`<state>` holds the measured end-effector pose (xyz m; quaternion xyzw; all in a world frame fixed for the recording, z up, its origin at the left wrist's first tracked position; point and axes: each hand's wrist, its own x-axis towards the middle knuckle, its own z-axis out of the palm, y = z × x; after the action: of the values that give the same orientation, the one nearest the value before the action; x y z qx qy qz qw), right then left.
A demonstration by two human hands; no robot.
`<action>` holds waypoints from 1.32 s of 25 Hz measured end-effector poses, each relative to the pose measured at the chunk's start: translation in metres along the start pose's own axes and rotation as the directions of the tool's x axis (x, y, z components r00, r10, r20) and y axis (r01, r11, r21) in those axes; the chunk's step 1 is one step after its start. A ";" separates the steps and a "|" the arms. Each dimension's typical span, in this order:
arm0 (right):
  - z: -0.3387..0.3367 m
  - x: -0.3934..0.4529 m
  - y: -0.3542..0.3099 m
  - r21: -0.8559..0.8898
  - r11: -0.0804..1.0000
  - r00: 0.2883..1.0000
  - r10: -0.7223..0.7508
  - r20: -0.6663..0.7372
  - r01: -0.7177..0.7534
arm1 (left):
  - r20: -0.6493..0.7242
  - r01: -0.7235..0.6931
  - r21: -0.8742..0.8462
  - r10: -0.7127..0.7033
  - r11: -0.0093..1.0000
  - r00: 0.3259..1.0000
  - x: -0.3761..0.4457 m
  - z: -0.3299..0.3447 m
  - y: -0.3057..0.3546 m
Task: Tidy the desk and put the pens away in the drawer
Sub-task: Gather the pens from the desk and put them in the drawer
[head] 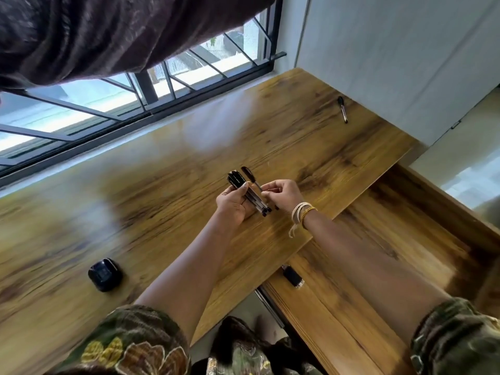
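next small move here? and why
Probably slide the single pen in the right hand into the bundle of pens that the left hand grips, making one handful. After that, one stray pen lies at the desk's far corner, and the drawer on the right is already pulled open to receive them.

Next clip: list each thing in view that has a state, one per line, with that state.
left hand: grips the bundle of pens.
right hand: pinches a single pen beside the bundle.
bundle of pens: held above the desk, capped ends away from the person.
single pen: held, capped.
lone pen: lying on the desk near the wall.
drawer: pulled open.
black case: closed, on the desk.
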<state>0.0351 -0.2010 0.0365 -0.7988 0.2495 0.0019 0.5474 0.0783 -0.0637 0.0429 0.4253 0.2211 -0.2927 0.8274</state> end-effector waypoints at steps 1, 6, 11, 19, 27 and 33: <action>0.004 0.000 -0.003 0.030 1.000 1.000 0.007 0.017 -0.008 | -0.021 -0.011 0.008 0.011 1.000 1.000 0.002 0.001 0.001; 0.011 0.010 -0.011 0.110 0.994 1.000 0.025 0.011 -0.026 | -0.035 -0.041 0.046 0.042 0.998 0.998 0.016 0.000 0.008; 0.013 0.024 -0.012 0.190 0.980 0.998 0.052 0.024 -0.056 | -0.044 -0.047 0.066 0.050 0.997 0.998 0.033 0.013 0.017; 0.004 0.060 -0.018 0.216 0.976 0.999 0.039 -0.024 -0.032 | -0.056 0.001 0.090 0.004 0.996 0.998 0.062 0.046 0.026; -0.043 0.130 -0.029 0.121 0.990 0.981 0.086 -0.172 -0.066 | -0.049 0.049 0.176 -0.041 0.983 0.998 0.110 0.102 0.034; -0.125 0.219 -0.017 -0.091 0.972 0.754 0.107 -0.648 -0.216 | -0.011 0.042 0.174 -0.041 0.984 0.999 0.141 0.115 0.028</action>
<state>0.2000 -0.3920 0.0413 -0.7685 0.4877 -0.2021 0.3615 0.2131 -0.1880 0.0343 0.4926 0.2064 -0.3266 0.7798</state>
